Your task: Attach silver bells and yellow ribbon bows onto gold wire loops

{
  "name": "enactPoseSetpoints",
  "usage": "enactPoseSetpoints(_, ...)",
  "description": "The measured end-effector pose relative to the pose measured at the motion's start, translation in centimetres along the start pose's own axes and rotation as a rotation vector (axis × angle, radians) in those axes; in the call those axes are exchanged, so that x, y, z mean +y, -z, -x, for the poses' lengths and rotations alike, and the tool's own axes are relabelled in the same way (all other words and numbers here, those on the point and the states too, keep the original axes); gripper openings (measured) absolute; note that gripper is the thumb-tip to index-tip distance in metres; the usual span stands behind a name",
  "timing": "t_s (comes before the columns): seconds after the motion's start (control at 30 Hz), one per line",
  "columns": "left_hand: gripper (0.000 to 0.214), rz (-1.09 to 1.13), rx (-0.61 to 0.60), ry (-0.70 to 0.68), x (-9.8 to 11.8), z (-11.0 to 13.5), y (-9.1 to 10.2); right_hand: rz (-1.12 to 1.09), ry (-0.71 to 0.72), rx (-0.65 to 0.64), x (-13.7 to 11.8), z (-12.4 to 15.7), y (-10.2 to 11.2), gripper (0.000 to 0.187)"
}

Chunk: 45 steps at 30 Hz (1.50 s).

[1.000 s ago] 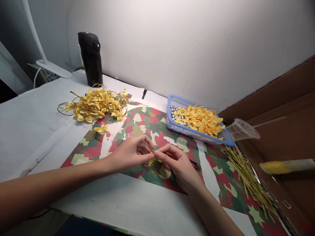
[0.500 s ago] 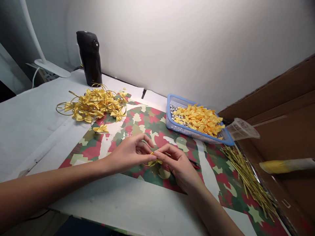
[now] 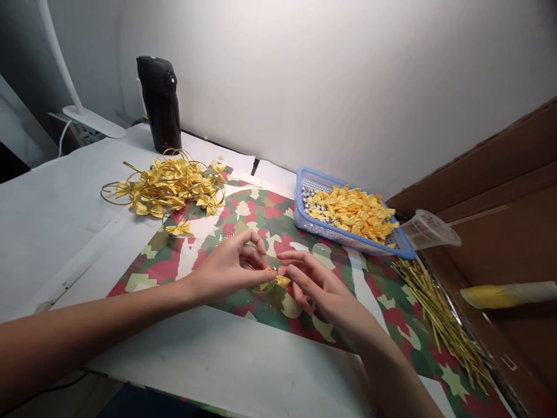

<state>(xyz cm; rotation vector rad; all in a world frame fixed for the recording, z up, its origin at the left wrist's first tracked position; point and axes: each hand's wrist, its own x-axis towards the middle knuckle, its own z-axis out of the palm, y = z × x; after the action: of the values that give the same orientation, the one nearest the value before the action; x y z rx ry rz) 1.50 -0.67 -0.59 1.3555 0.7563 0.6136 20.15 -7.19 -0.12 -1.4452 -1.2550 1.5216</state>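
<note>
A small yellow ribbon bow (image 3: 282,281) with a silver bell and a thin gold cord loop is held low over the patterned sheet. My left hand (image 3: 230,264) pinches its left side between thumb and fingertips. Just right of the bow, my right hand (image 3: 319,284) has its fingers apart and curved, with the fingertips close by; whether one still touches the bow I cannot tell. To the left lies a pile of yellow bows with gold loops (image 3: 174,183), and one single bow (image 3: 179,229) rests in front of that pile.
A blue basket (image 3: 348,237) of loose yellow bows and silver bells stands at the back right, beside a clear plastic cup (image 3: 429,229). Gold cords (image 3: 439,319) lie along the right edge, near a cardboard box (image 3: 500,244). A black bottle (image 3: 159,107) and lamp base (image 3: 94,121) stand back left.
My right hand has let its fingers come apart and moved slightly right, off the bow's top. The bow and bell now show more. My left hand keeps its pinch in nearly the same place.
</note>
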Motion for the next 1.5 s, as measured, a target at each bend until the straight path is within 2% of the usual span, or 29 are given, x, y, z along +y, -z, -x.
enactPoseSetpoints(0.07, 0.031, 0.005, 0.019, -0.02, 0.0, -0.1, 0.1, 0.058, -0.038, -0.061, -0.5, 0.3, 0.5, 0.04)
enactPoseSetpoints(0.13, 0.031, -0.01, 0.027, -0.041, 0.0, -0.1, 0.2, 0.106, -0.074, -0.066, -0.7, 0.5, 1.0, 0.041)
enactPoseSetpoints(0.23, 0.03, -0.058, 0.024, -0.062, 0.1, 0.1, 0.3, 0.136, -0.113, -0.007, -0.9, 0.7, 1.8, 0.044)
enactPoseSetpoints(0.33, 0.028, -0.141, 0.03, -0.093, 0.3, 0.2, 0.3, 0.157, -0.069, 0.056, -1.0, 0.7, 2.6, 0.042)
enactPoseSetpoints(0.47, 0.023, -0.276, 0.055, -0.185, 0.3, 0.4, 0.2, 0.196, -0.014, 0.144, -1.0, 0.8, 3.3, 0.046)
enactPoseSetpoints(0.6, 0.02, -0.358, 0.07, -0.305, -0.1, 0.4, 0.2, 0.305, -0.035, 0.149, -0.7, 0.7, 3.0, 0.043)
enactPoseSetpoints(0.67, 0.02, -0.401, 0.087, -0.386, -0.2, 0.4, 0.2, 0.371, 0.068, 0.214, -0.6, 0.5, 2.4, 0.037)
enactPoseSetpoints(0.73, 0.021, -0.448, 0.094, -0.468, -0.3, 0.4, 0.2, 0.412, 0.231, 0.256, -0.4, 0.3, 1.6, 0.03)
enactPoseSetpoints(0.8, 0.021, -0.497, 0.086, -0.54, -0.4, 0.4, 0.2, 0.425, 0.338, 0.185, -0.4, 0.2, 1.0, 0.023)
enactPoseSetpoints(0.87, 0.021, -0.552, 0.075, -0.583, -0.4, 0.5, 0.2, 0.424, 0.356, 0.074, -0.4, 0.2, 0.6, 0.019)
enactPoseSetpoints(0.93, 0.02, -0.607, 0.074, -0.604, -0.4, 0.5, 0.2, 0.406, 0.311, 0.014, -0.3, 0.2, 0.5, 0.02)
enactPoseSetpoints(1.07, 0.017, -0.668, 0.1, -0.633, -0.5, 0.6, 0.2, 0.3, 0.226, 0.085, -0.4, 0.3, 0.4, 0.026)
enactPoseSetpoints(1.17, 0.015, -0.694, 0.103, -0.648, -0.4, 0.7, 0.2, 0.325, 0.389, 0.189, -0.5, 0.3, 0.3, 0.018)
enactPoseSetpoints(1.27, 0.013, -0.706, 0.095, -0.672, -0.2, 0.7, 0.1, 0.495, 0.552, 0.204, -0.5, 0.4, 0.3, 0.01)
enactPoseSetpoints(1.5, 0.014, -0.742, 0.073, -0.682, 0.0, 0.9, -0.1, 0.719, 0.677, 0.176, 0.2, 0.5, 0.4, 0.013)
